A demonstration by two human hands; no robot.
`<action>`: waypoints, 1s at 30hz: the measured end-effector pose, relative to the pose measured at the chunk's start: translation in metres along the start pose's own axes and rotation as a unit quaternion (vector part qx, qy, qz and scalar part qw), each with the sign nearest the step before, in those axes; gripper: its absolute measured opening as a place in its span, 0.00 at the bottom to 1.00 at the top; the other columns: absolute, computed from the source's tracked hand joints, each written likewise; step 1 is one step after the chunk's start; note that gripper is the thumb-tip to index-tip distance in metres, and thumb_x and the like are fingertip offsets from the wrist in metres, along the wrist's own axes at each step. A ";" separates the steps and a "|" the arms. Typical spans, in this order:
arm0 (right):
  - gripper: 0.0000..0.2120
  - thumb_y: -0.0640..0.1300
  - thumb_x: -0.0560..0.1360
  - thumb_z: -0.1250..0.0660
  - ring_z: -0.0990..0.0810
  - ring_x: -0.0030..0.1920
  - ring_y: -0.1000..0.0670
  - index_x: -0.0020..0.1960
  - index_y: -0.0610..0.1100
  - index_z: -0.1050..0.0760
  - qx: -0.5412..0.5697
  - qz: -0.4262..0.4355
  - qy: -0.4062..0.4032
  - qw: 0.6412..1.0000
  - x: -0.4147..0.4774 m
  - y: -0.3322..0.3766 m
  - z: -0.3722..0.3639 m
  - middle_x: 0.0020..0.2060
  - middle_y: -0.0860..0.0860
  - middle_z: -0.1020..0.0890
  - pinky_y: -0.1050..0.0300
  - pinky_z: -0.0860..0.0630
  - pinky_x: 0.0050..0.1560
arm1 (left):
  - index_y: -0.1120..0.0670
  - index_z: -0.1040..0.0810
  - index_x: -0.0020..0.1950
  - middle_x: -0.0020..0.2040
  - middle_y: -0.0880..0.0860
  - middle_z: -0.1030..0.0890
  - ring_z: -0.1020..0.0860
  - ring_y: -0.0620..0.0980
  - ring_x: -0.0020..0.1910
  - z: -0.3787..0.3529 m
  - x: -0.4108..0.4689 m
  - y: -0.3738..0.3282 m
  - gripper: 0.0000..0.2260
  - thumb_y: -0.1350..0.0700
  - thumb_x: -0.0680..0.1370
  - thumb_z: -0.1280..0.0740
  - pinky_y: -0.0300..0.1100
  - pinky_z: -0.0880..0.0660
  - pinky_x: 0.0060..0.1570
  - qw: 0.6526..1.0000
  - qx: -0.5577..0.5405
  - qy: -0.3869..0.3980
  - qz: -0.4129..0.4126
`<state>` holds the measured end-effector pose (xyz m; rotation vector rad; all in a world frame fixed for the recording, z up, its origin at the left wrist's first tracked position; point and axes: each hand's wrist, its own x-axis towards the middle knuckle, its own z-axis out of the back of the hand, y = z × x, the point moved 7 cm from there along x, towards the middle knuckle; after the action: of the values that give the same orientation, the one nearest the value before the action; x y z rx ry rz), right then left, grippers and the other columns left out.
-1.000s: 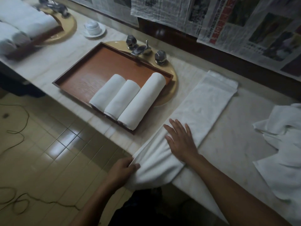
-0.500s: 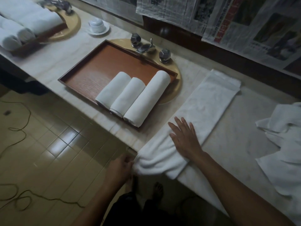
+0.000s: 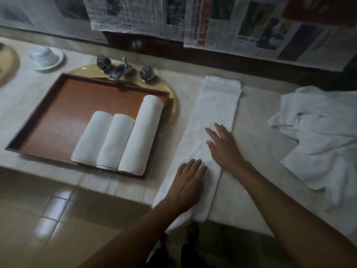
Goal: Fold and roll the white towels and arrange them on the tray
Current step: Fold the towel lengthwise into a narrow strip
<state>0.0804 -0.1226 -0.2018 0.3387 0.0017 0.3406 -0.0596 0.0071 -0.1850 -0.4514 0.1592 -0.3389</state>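
A long white towel [image 3: 216, 111], folded into a narrow strip, lies on the marble counter and runs from the back wall to the front edge. My left hand [image 3: 188, 183] lies flat on its near end with straight fingers. My right hand [image 3: 222, 146] presses flat on the strip a little farther up. To the left, a brown wooden tray [image 3: 58, 117] holds three rolled white towels [image 3: 117, 140] side by side at its right end.
A heap of loose white towels [image 3: 320, 138] lies on the counter at the right. A faucet with two knobs [image 3: 123, 69] stands behind the tray. A white cup on a saucer [image 3: 45, 57] sits at the back left. Newspapers [image 3: 222, 20] hang on the wall.
My left hand has let go of the towel's hanging end and now lies flat on the strip. The towel's near end has come up onto the counter. The view has shifted right.
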 end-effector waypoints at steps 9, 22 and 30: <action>0.28 0.64 0.82 0.57 0.52 0.83 0.44 0.82 0.63 0.48 -0.085 0.025 0.092 0.992 0.041 -0.005 -0.027 0.83 0.54 0.49 0.33 0.53 0.78 | 0.45 0.54 0.85 0.85 0.52 0.57 0.61 0.54 0.83 -0.027 0.017 0.016 0.31 0.39 0.85 0.47 0.63 0.57 0.80 0.995 0.049 0.021 -0.090; 0.27 0.62 0.84 0.51 0.58 0.83 0.42 0.82 0.60 0.48 -0.066 -0.097 0.087 0.989 0.142 -0.051 -0.009 0.84 0.49 0.54 0.31 0.58 0.78 | 0.44 0.44 0.84 0.85 0.53 0.51 0.54 0.55 0.84 -0.027 0.022 0.020 0.33 0.37 0.82 0.38 0.65 0.51 0.79 0.996 0.022 0.001 -0.084; 0.30 0.65 0.83 0.50 0.48 0.82 0.42 0.82 0.57 0.44 -0.102 -0.038 0.036 0.993 0.060 -0.032 -0.021 0.83 0.49 0.44 0.31 0.49 0.77 | 0.45 0.48 0.84 0.85 0.53 0.54 0.57 0.55 0.84 -0.029 0.023 0.020 0.31 0.38 0.84 0.43 0.64 0.52 0.78 0.996 0.034 0.027 -0.078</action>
<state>0.1461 -0.1243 -0.2291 0.1225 0.0501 0.2754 -0.0388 0.0039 -0.2217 -0.3886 0.1649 -0.5077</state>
